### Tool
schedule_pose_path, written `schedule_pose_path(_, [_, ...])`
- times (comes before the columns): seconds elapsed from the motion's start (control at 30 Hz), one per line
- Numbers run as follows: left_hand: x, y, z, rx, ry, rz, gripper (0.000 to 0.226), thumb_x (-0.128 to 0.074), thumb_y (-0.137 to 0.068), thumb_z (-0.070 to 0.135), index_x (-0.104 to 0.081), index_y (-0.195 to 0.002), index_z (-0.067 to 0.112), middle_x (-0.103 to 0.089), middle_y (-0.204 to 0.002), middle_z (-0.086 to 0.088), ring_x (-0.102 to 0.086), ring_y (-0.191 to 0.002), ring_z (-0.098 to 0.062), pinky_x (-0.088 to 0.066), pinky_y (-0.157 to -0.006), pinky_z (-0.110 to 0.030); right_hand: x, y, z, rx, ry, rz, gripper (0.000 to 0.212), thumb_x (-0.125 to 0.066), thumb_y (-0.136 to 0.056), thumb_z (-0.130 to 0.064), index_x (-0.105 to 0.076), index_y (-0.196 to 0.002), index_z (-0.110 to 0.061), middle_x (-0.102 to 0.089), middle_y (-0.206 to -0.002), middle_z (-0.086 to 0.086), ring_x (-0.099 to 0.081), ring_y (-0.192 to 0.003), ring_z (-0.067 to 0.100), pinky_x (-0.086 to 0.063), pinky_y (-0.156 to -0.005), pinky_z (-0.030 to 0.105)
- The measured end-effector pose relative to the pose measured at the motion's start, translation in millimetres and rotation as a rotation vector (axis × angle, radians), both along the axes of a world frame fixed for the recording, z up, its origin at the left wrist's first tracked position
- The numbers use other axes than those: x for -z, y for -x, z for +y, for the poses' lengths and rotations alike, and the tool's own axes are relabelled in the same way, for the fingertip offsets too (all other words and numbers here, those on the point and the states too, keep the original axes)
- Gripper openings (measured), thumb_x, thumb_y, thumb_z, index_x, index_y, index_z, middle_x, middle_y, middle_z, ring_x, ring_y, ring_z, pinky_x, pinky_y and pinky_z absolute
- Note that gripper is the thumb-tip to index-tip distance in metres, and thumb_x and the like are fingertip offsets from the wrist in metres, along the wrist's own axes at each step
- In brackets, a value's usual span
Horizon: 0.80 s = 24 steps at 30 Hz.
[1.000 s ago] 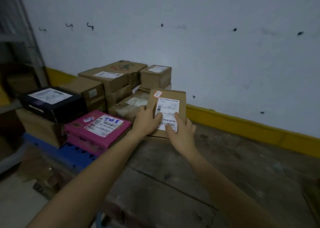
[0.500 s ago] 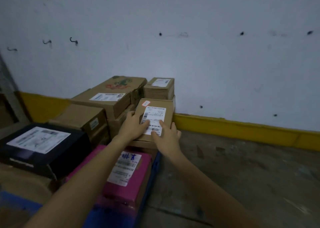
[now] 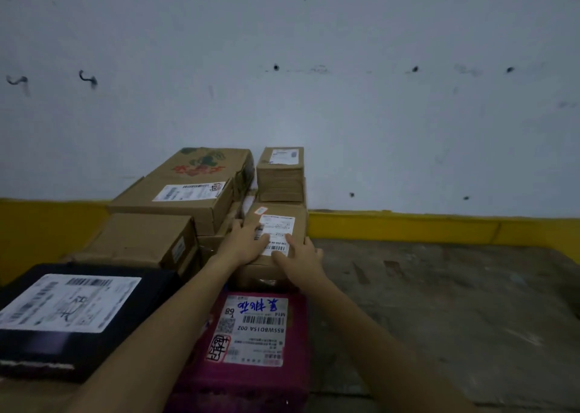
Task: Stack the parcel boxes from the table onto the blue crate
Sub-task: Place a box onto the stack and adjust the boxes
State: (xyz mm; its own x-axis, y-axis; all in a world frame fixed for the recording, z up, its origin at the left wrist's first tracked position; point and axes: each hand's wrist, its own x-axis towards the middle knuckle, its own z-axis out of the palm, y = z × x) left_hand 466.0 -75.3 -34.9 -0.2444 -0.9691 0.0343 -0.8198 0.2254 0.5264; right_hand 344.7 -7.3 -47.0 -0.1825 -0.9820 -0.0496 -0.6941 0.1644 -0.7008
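Both hands on one parcel, the labelled box, brown card with a white shipping label on top
- left hand lies over its near left part, fingers across the label
- right hand clasps the near right corner, fingers spread over top and side
- grip from both sides probably keeps it level and square while it is set

Position: on top of another brown carton at the right edge of the stack, just in front of the small plain box, beside the printed carton. Cannot tell if its weight is fully down.

Around it: pink box at the near edge, black box at the near left, brown carton behind that. All sit tight together, likely to save room and stop sliding.

Blue crate hidden under the parcels. Table borders the stack on the right.

Judgement: placing step nearly done; next is release, once the box sits flush with the stack's edge
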Motion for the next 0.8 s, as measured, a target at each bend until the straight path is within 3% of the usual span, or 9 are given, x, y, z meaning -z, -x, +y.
schedule_pose_path(0.17, [3.5, 1.1, -3.0, -0.008, -0.001, -0.032, 0.063, -0.042, -0.096, 0.037, -0.011, -0.15, 0.028, -0.017, -0.153, -0.019, -0.034, -0.135, -0.037, -0.033, -0.107, -0.046, 3.4, 1.5, -2.1, -0.007, 0.019, 0.007, 0.06, -0.043, -0.096, -0.04, -0.024, -0.149, -0.021, -0.021, -0.153, 0.009, -0.018, -0.137, 0.032, -0.019, -0.11, 0.035])
schedule_pose_path(0.37, [3.6, 6.0, -9.8, -0.014, -0.014, -0.064, 0.061, -0.039, -0.097, 0.039, -0.015, -0.15, 0.021, -0.014, -0.153, -0.021, -0.033, -0.134, -0.039, -0.033, -0.107, -0.047, 6.2, 6.4, -9.4, -0.011, 0.026, -0.053, 0.059, -0.042, -0.097, -0.038, -0.023, -0.15, -0.023, -0.007, -0.159, 0.008, -0.002, -0.144, 0.031, -0.013, -0.114, 0.037])
schedule_pose_path(0.67, [8.2, 11.2, -14.5, -0.048, -0.002, -0.075, 0.057, -0.036, -0.097, 0.038, -0.017, -0.148, 0.02, -0.016, -0.152, -0.021, -0.03, -0.135, -0.039, -0.031, -0.108, -0.048, 8.0, 9.5, -15.5, -0.005, 0.014, -0.117, 0.061, -0.044, -0.097, -0.038, -0.019, -0.151, -0.024, -0.001, -0.16, 0.01, -0.003, -0.145, 0.033, -0.011, -0.116, 0.041])
schedule_pose_path(0.8, [4.8, 11.9, -13.1, -0.043, -0.002, -0.106, 0.057, -0.036, -0.097, 0.037, -0.018, -0.148, 0.019, -0.018, -0.152, -0.022, -0.02, -0.139, -0.041, -0.026, -0.11, -0.051, 9.0, 12.9, -16.5, -0.018, 0.03, -0.135, 0.061, -0.045, -0.097, -0.041, -0.021, -0.15, -0.024, -0.006, -0.159, 0.01, -0.007, -0.145, 0.032, -0.01, -0.116, 0.042])
